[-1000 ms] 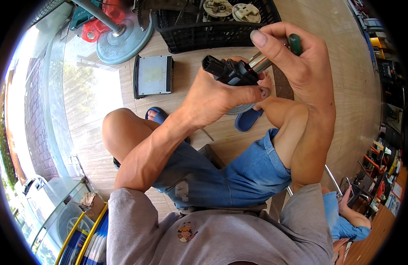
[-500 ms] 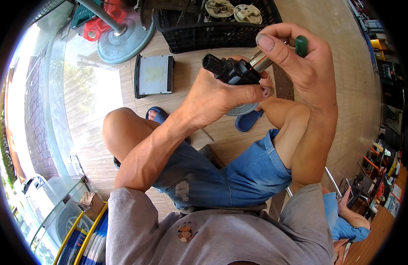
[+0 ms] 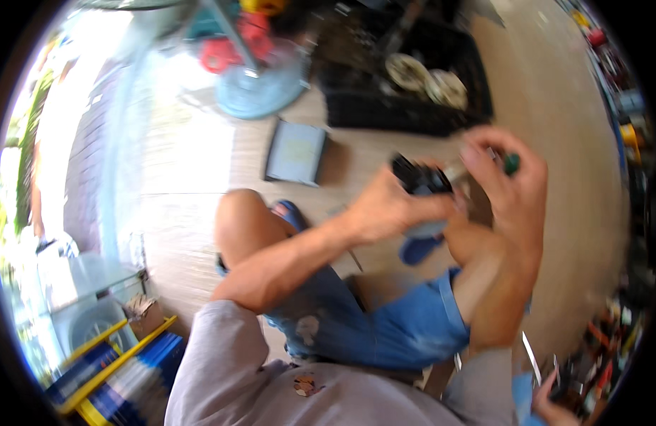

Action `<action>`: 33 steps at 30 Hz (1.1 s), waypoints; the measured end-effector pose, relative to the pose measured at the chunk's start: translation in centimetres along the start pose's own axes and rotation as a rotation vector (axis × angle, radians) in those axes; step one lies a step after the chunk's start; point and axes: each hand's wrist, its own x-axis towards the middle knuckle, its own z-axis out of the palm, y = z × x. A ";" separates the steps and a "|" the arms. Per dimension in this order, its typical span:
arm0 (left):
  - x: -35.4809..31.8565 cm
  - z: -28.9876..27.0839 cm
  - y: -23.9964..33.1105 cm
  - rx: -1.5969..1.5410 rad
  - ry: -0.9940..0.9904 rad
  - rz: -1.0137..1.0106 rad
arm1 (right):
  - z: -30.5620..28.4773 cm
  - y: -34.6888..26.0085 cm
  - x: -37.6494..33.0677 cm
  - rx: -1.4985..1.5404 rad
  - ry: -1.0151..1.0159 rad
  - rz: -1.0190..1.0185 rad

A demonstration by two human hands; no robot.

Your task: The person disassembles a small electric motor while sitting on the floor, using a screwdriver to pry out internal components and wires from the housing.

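The person is sitting low with both knees drawn up, and the work is being held up in the air between the knees rather than resting on anything, so nothing but the hands is carrying it; the left hand (image 3: 385,209) is wrapping closed around a small black part (image 3: 422,177), its grip clamping it from below and behind, apparently to keep it from turning; the right hand (image 3: 509,195) is curling shut over a green-handled tool (image 3: 511,164), the green end poking out above the fingers and a pale metal piece (image 3: 456,172) running from it toward the black part; the picture is blurred, so I cannot tell whether the tool's tip is actually seated in the part or only touching it. The two hands are meeting just above the right knee, close to the chest, which is probably giving steadiness for fine turning. On the wooden floor (image 3: 555,92), beyond the hands, a black crate (image 3: 406,113) is holding two round pale discs (image 3: 426,79) within arm's reach; just left of it a flat grey tray (image 3: 296,153) is lying, and further off the round blue base (image 3: 260,92) of a standing fan. A blue sandal (image 3: 419,248) is showing under the hands. In the lower right corner another person's hand (image 3: 548,401) is resting, well apart.
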 end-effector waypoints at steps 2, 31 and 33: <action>-0.2 -0.1 0.0 -0.110 -0.028 -0.039 | 0.3 -0.2 -0.1 0.057 0.000 0.071; 0.4 -1.8 -1.1 -0.867 -0.049 -0.104 | 1.4 0.9 0.4 0.170 0.162 -0.088; 0.8 -2.2 -0.6 -0.952 -0.058 -0.080 | 1.6 0.5 0.5 0.128 0.232 -0.196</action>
